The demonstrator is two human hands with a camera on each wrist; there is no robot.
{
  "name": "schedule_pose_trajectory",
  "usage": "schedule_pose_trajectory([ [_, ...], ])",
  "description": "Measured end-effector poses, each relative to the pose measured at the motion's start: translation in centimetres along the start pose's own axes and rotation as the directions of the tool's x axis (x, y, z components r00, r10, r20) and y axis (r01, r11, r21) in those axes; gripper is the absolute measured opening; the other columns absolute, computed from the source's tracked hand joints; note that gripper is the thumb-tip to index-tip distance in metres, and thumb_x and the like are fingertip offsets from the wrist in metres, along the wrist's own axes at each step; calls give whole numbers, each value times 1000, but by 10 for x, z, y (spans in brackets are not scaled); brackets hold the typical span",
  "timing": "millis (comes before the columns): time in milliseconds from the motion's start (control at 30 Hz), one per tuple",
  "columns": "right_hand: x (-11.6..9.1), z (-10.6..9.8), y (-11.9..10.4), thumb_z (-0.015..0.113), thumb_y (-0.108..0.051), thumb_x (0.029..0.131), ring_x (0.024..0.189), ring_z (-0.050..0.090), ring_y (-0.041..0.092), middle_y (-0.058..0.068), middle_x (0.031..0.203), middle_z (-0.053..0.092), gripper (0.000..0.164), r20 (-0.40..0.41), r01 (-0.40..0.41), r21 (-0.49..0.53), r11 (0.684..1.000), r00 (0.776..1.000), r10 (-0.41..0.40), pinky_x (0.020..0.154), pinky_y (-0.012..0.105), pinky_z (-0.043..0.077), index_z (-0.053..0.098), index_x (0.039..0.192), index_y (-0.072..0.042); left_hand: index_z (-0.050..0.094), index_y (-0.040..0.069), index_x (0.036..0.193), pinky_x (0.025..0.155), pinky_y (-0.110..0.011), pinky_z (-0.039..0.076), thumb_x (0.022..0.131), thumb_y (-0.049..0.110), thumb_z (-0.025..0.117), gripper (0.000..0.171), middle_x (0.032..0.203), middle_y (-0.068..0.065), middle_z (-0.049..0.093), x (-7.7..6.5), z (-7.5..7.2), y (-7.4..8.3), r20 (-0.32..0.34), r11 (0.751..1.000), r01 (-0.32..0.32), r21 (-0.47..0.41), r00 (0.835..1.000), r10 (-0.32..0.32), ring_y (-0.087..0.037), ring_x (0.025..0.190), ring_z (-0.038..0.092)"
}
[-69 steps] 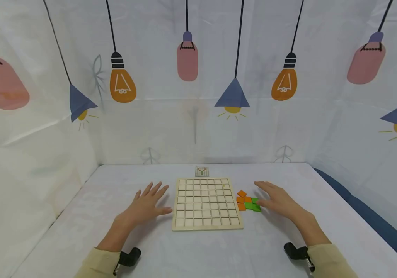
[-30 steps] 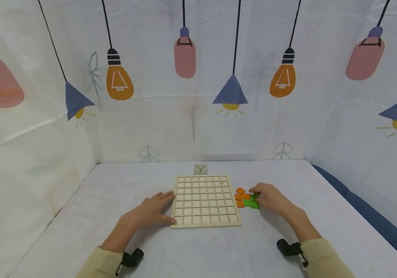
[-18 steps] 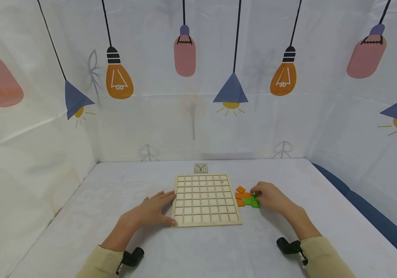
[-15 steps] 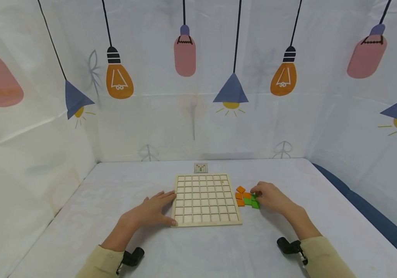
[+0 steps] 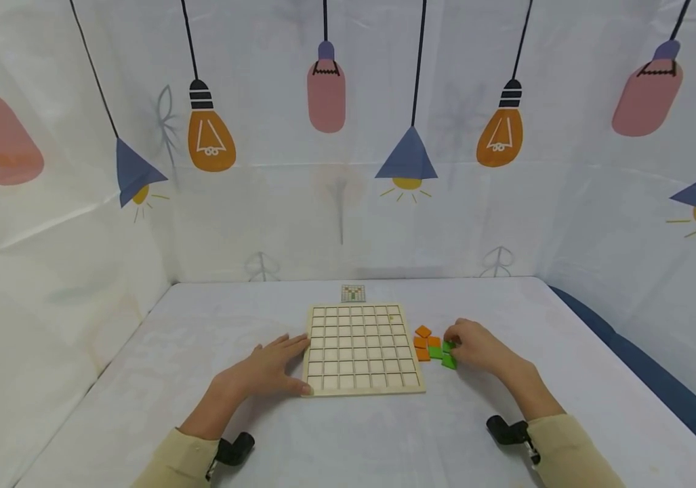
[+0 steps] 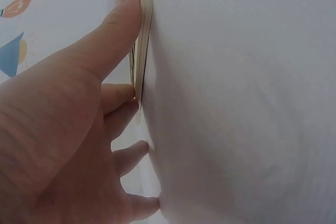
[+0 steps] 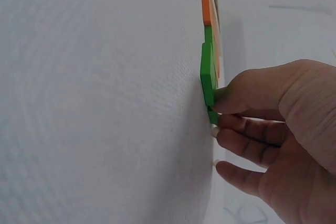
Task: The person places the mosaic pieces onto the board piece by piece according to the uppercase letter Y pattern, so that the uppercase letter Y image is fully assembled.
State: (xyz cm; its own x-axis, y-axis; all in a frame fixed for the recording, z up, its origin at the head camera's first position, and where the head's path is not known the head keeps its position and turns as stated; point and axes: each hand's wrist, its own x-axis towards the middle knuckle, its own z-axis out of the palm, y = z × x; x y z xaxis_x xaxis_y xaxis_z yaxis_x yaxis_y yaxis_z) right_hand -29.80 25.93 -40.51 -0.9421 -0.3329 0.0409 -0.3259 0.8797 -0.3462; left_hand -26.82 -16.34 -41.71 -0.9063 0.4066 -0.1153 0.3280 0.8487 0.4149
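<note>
A pale wooden grid board (image 5: 362,391) lies flat on the white table. My left hand (image 5: 265,369) rests along its left edge with fingers extended; in the left wrist view the thumb (image 6: 118,22) lies over the rim and the fingertips touch the side. Right of the board is a cluster of orange tiles (image 5: 421,343) and green tiles (image 5: 436,353). My right hand (image 5: 478,346) is at the cluster's right side, thumb and forefinger pinching a green tile (image 7: 212,116) partly hidden by the fingers. Another green tile (image 7: 207,74) lies right beside the thumb.
A small card with a coloured grid pattern (image 5: 353,293) lies behind the board. A white fabric wall printed with lamps (image 5: 341,217) encloses the table (image 5: 348,440). Black wrist cameras (image 5: 236,449) sit below both hands.
My left hand has come in against the board's left edge. My right hand has lowered and closed its fingers at the green tiles, which have since shifted slightly apart.
</note>
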Motion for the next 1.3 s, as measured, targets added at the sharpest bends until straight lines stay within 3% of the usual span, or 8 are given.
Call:
schedule_pose_trajectory([
  [633, -2, -2, 2, 69, -1, 73, 77, 50, 18, 6, 87, 58, 26, 2, -54, 15, 998, 999, 54, 70, 32, 46, 71, 99, 0, 37, 18, 155, 112, -77, 14, 75, 60, 78, 99, 163, -1, 34, -1, -2, 2, -2, 1000, -13, -9, 1000, 13, -35, 154, 21],
  [1300, 4, 3, -8, 68, -2, 72, 78, 50, 17, 4, 87, 58, 25, -53, -18, 22, 1000, 998, 19, 70, 31, 46, 71, 97, -2, 36, 17, 155, 112, -78, 13, 76, 59, 78, 99, 163, -1, 33, -3, -3, 4, -5, 1000, -11, -4, 1000, 11, -35, 154, 21],
])
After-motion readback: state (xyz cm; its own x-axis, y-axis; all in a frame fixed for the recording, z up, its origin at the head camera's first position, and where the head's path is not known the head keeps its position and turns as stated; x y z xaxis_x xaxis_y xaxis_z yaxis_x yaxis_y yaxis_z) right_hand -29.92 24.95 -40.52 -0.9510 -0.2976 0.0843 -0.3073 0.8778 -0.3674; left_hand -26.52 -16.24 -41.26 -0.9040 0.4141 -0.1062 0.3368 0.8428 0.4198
